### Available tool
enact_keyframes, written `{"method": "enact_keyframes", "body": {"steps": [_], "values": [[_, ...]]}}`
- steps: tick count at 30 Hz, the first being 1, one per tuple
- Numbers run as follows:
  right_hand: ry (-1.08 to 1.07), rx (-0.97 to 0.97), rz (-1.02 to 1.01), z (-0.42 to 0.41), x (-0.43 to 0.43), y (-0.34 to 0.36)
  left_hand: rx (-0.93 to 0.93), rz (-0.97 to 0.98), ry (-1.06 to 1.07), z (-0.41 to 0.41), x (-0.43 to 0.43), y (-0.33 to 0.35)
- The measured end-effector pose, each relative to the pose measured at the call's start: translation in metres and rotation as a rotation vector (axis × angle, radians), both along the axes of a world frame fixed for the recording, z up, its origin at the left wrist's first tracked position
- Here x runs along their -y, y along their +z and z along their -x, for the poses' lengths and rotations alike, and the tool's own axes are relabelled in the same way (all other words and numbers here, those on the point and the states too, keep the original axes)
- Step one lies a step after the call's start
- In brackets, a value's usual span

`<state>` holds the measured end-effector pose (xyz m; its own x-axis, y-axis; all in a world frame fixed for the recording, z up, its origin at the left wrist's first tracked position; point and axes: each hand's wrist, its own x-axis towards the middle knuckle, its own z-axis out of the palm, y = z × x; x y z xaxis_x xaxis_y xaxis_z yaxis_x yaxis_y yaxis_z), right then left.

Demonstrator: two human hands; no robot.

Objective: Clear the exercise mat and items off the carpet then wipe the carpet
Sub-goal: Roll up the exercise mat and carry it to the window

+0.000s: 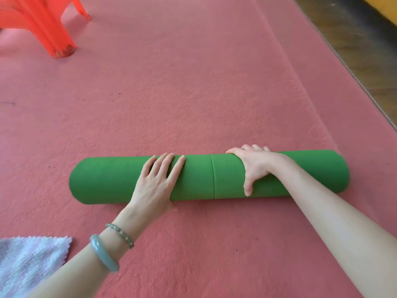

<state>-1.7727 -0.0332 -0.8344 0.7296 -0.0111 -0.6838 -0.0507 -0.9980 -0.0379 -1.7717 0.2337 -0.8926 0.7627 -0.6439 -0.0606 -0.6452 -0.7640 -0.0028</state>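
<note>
The green exercise mat [107, 179] lies fully rolled into a long cylinder across the pink-red carpet [193, 82]. My left hand [156, 181] rests flat on the roll left of its middle, fingers straight and spread. My right hand [253, 164] lies over the top of the roll towards its right end, fingers curled over the far side and thumb down the near side. A pale grey-blue cloth [28, 261] lies on the carpet at the lower left.
A red plastic stool [45, 24] stands on the carpet at the far left. The carpet's right edge meets dark wooden floor [365, 50], which runs diagonally along the upper right.
</note>
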Motion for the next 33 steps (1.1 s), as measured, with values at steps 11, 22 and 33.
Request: {"method": "enact_keyframes", "body": {"steps": [11, 22, 33], "values": [[0.049, 0.498, 0.167, 0.045, -0.022, -0.033, -0.103, -0.077, -0.060, -0.057, 0.015, 0.023], [0.082, 0.467, 0.111, 0.007, -0.010, -0.024, 0.126, -0.029, -0.049, -0.042, 0.015, -0.001], [0.128, 0.444, 0.128, 0.051, -0.024, -0.021, 0.099, -0.006, -0.055, -0.008, 0.001, 0.003]]}}
